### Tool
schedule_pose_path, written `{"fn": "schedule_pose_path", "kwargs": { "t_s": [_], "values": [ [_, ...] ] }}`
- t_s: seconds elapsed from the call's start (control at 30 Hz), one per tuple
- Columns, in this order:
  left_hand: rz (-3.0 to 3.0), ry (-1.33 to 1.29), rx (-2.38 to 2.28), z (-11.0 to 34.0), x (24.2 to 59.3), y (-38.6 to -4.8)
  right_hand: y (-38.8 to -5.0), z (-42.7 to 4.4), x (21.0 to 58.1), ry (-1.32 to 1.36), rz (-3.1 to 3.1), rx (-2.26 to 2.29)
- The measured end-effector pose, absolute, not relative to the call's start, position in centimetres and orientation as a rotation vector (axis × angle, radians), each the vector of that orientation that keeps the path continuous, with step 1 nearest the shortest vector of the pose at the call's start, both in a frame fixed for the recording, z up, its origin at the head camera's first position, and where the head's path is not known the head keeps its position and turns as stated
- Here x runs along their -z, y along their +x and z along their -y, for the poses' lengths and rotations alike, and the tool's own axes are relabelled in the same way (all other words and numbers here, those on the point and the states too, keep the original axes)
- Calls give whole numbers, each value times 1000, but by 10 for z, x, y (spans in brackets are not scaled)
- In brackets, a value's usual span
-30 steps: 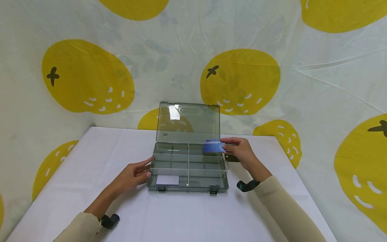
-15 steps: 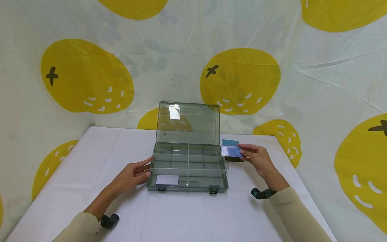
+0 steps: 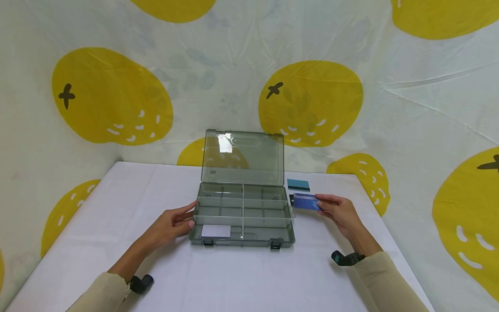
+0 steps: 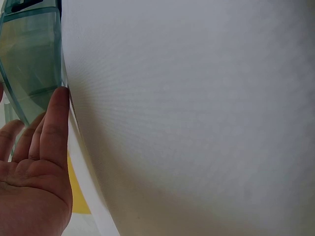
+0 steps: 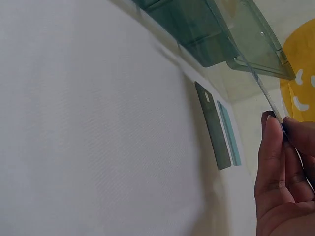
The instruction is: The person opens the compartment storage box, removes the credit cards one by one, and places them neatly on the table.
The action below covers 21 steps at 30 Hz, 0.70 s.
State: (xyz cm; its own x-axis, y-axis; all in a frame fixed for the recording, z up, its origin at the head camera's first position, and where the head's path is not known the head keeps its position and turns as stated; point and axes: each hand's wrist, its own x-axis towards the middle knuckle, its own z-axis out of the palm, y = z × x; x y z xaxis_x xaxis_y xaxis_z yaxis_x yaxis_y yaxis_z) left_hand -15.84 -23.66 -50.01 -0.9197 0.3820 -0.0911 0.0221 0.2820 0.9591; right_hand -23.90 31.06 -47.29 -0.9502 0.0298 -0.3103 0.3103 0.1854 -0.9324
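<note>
My right hand (image 3: 343, 215) pinches a blue card (image 3: 306, 202) by its right end, between thumb and fingers. In the right wrist view the card shows edge-on, lifted off the table. Beneath it lies a dark card (image 5: 211, 128), mostly hidden in the head view. A teal card with a dark stripe (image 3: 298, 185) lies just behind. My left hand (image 3: 169, 227) touches the left side of a grey see-through divided box (image 3: 241, 243), its fingers nearly straight in the left wrist view. A whitish card (image 3: 216, 231) lies in the front left compartment.
The box's see-through lid (image 3: 243, 158) stands raised at the back. Clear dividers split the box into several compartments. Everything is on a white-covered table (image 3: 234, 281), with a fruit-print cloth (image 3: 218, 95) hanging behind it.
My right hand has carried the blue card from over the box's back right compartment out to the right and toward me. That uncovers the teal card. My left hand has stayed at the box.
</note>
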Motion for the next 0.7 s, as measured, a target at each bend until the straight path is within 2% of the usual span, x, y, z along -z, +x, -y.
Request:
{"fn": "schedule_pose_path", "kwargs": {
  "t_s": [0.7],
  "values": [
    [-2263,361,-1670,237,501,-159,-219,-321,495,263,-2270,1741]
  ]
}}
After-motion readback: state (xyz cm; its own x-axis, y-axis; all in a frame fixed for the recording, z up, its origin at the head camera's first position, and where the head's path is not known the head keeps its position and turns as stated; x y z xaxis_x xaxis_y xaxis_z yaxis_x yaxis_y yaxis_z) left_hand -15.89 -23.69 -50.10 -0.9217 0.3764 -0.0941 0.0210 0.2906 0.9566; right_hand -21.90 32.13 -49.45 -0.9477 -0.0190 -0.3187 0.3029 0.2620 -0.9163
